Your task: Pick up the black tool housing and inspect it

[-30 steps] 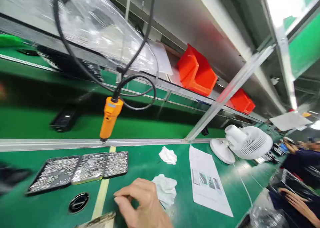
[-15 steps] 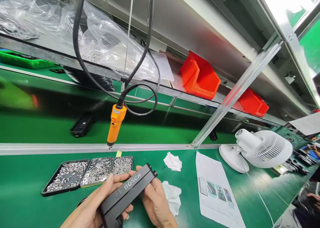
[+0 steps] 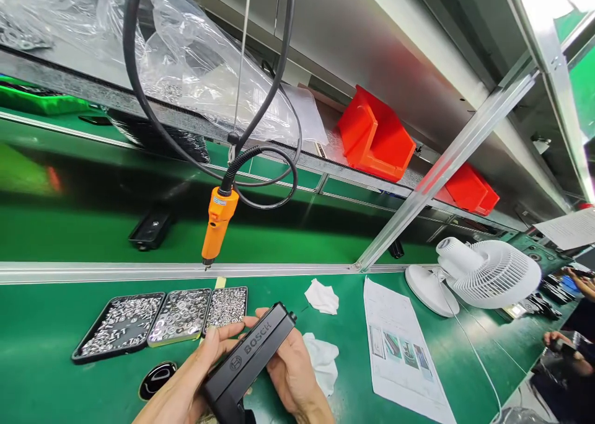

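Black rectangular plastic Bosch-marked housing (image 3: 251, 365) held above the green bench, left hand (image 3: 186, 384) and right hand (image 3: 290, 374) both closed round it; hanging orange electric screwdriver (image 3: 217, 224) untouched, fastening judged not begun.

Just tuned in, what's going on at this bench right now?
A person holds a black Bosch-branded device in both hands above the green bench: the left hand grips its lower end, the right hand steadies its upper end. Three trays of small metal parts lie just beyond. An orange electric screwdriver hangs on its cable above them, untouched. White cloths, a printed sheet and a white fan sit to the right.
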The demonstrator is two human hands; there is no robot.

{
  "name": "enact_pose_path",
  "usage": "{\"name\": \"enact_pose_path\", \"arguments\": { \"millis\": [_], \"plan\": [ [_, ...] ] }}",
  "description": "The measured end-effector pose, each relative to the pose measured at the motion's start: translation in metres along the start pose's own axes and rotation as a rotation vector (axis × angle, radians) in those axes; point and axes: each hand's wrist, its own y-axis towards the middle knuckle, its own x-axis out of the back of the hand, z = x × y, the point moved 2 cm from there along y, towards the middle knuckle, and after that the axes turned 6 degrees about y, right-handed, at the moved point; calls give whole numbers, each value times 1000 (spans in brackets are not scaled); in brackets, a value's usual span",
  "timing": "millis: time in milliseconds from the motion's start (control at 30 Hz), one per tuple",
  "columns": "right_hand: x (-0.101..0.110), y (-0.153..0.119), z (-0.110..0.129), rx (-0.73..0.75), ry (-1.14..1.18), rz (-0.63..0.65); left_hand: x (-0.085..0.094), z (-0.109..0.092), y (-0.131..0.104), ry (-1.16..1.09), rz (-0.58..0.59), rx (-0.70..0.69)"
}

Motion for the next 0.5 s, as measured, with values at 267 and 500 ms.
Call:
{"name": "enact_pose_path", "arguments": {
  "millis": [267, 500],
  "plan": [
    [3, 0, -1, -19, 0, -1, 2, 3, 5, 30, 8, 9],
    [2, -1, 0, -14, 8, -2, -4, -5, -4, 50, 35, 25]
  ]
}}
